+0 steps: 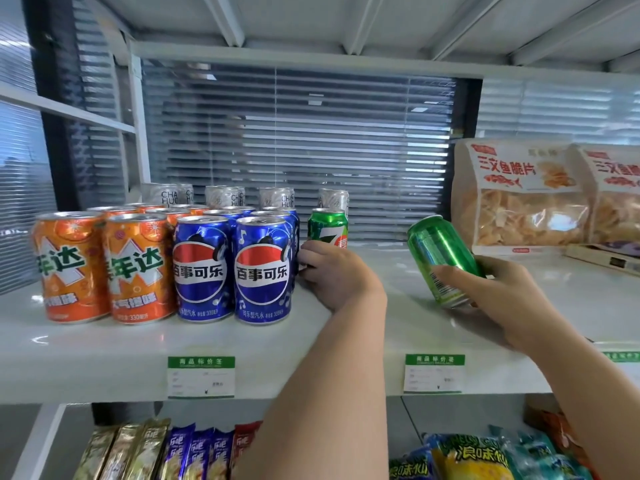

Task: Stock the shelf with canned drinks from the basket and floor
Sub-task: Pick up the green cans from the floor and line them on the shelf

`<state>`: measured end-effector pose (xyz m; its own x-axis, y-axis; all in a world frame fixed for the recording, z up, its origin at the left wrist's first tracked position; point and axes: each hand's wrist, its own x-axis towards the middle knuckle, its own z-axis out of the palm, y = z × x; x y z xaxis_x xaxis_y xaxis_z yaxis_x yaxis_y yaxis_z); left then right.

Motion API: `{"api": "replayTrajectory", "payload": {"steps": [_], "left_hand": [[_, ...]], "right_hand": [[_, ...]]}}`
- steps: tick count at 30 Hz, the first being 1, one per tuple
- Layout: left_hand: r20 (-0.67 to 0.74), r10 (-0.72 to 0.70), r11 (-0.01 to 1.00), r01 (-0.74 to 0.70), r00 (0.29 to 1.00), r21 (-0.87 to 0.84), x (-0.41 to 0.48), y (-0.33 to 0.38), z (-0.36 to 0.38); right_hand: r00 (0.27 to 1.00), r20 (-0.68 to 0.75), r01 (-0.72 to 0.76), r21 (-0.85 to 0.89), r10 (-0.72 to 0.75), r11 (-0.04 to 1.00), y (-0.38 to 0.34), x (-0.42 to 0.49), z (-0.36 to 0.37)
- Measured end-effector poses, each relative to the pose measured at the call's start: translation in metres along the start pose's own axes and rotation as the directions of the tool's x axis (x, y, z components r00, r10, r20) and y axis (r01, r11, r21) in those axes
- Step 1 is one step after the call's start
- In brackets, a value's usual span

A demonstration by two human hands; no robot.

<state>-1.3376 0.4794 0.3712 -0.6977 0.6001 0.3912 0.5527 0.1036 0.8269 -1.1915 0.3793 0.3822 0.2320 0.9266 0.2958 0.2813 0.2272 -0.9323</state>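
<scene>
While right hand [498,292] grips tilted green can [440,251], left hand [332,271] at 7-Up can [327,226]

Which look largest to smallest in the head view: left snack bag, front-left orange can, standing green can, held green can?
1. Left snack bag
2. Front-left orange can
3. Held green can and standing green can: unranked; the held one is nearer, the standing one partly hidden.

orange cans [104,268], blue cans [232,268] (red-white roundel), green cans [441,258]
</scene>
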Motion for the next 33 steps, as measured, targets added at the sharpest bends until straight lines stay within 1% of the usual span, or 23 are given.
{"api": "replayTrajectory", "payload": {"steps": [2, 3, 5, 7, 9, 10, 12, 13, 14, 15, 16, 17, 18, 19, 20, 21, 22, 23, 26, 27, 28, 31, 33], "left_hand": [[0.100, 0.021, 0.999, -0.024, 0.995, 0.027, -0.004, -0.002, 0.001], [0.102, 0.049, 0.998, -0.053, 0.994, 0.037, -0.005, -0.003, 0.002], [0.020, 0.086, 0.995, -0.087, 0.996, 0.047, -0.007, -0.004, -0.001], [-0.086, 0.203, 0.979, -0.199, 0.975, 0.047, -0.005, -0.006, -0.002], [-0.112, 0.325, 0.945, -0.319, 0.939, 0.072, -0.004, -0.004, -0.006], [-0.103, 0.369, 0.929, -0.362, 0.924, 0.080, -0.004, -0.001, -0.010], [-0.113, 0.493, 0.864, -0.469, 0.863, 0.186, -0.004, 0.012, -0.023], [-0.076, 0.568, 0.803, -0.533, 0.819, 0.267, 0.000, 0.021, -0.030], [0.004, 0.645, 0.714, -0.604, 0.764, 0.354, 0.006, 0.033, -0.037], [0.097, 0.712, 0.611, -0.682, 0.696, 0.402, 0.015, 0.049, -0.046], [0.188, 0.717, 0.559, -0.714, 0.672, 0.422, 0.025, 0.065, -0.057], [0.279, 0.668, 0.549, -0.710, 0.689, 0.441, 0.036, 0.082, -0.068], [0.374, 0.591, 0.555, -0.697, 0.714, 0.454, 0.044, 0.096, -0.078], [0.493, 0.497, 0.516, -0.700, 0.714, 0.493, 0.053, 0.107, -0.085], [0.603, 0.408, 0.414, -0.728, 0.685, 0.547, 0.060, 0.115, -0.091], [0.667, 0.341, 0.295, -0.749, 0.662, 0.593, 0.068, 0.118, -0.091], [0.701, 0.289, 0.190, -0.756, 0.652, 0.626, 0.074, 0.119, -0.091], [0.720, 0.250, 0.173, -0.762, 0.647, 0.624, 0.080, 0.118, -0.090], [0.779, 0.145, 0.325, -0.773, 0.610, 0.545, 0.098, 0.109, -0.083], [0.800, 0.110, 0.366, -0.773, 0.589, 0.519, 0.103, 0.105, -0.080], [0.815, 0.096, 0.385, -0.777, 0.571, 0.498, 0.108, 0.101, -0.078], [0.857, 0.115, 0.502, -0.774, 0.503, 0.387, 0.122, 0.093, -0.074], [0.868, 0.138, 0.533, -0.774, 0.478, 0.342, 0.129, 0.092, -0.075]], "right_hand": [[1.000, 0.009, 0.009, -0.013, -0.009, 1.000, -0.001, 0.001, 0.000], [1.000, 0.012, 0.010, -0.020, -0.010, 1.000, -0.002, 0.001, 0.001], [1.000, 0.015, 0.016, -0.036, -0.016, 0.999, -0.001, 0.002, 0.001], [1.000, 0.012, 0.019, -0.048, -0.019, 0.999, 0.000, 0.002, 0.001], [1.000, 0.010, 0.017, -0.045, -0.017, 0.999, 0.000, 0.002, 0.001], [1.000, 0.012, 0.017, -0.042, -0.016, 0.999, 0.000, 0.003, 0.000], [1.000, 0.012, 0.014, -0.031, -0.013, 0.999, 0.000, 0.003, 0.001], [1.000, 0.014, 0.015, -0.030, -0.015, 0.999, -0.001, 0.003, 0.001], [1.000, 0.014, 0.019, -0.032, -0.019, 0.999, 0.000, 0.004, 0.001], [1.000, 0.012, 0.021, -0.031, -0.021, 0.999, 0.000, 0.004, 0.001], [1.000, 0.009, 0.019, -0.020, -0.019, 1.000, 0.001, 0.004, 0.000], [1.000, 0.010, 0.014, -0.004, -0.014, 1.000, 0.001, 0.004, 0.000], [1.000, 0.012, 0.007, 0.012, -0.007, 1.000, 0.002, 0.004, -0.001], [1.000, 0.013, 0.000, 0.025, 0.000, 1.000, 0.003, 0.004, -0.002], [1.000, 0.014, -0.005, 0.032, 0.005, 0.999, 0.004, 0.004, -0.003], [1.000, 0.015, -0.006, 0.036, 0.006, 0.999, 0.005, 0.004, -0.003], [1.000, 0.017, -0.005, 0.036, 0.004, 0.999, 0.006, 0.004, -0.004], [1.000, 0.019, -0.002, 0.031, 0.002, 1.000, 0.007, 0.004, -0.004], [0.999, 0.034, 0.006, 0.018, -0.007, 1.000, 0.007, 0.005, -0.005], [0.999, 0.039, 0.001, 0.020, -0.002, 1.000, 0.006, 0.005, -0.005], [0.999, 0.041, -0.002, 0.020, 0.001, 1.000, 0.007, 0.006, -0.005], [0.999, 0.033, 0.016, -0.001, -0.016, 1.000, 0.007, 0.007, -0.006], [0.999, 0.029, 0.028, -0.003, -0.028, 1.000, 0.008, 0.007, -0.005]]}}
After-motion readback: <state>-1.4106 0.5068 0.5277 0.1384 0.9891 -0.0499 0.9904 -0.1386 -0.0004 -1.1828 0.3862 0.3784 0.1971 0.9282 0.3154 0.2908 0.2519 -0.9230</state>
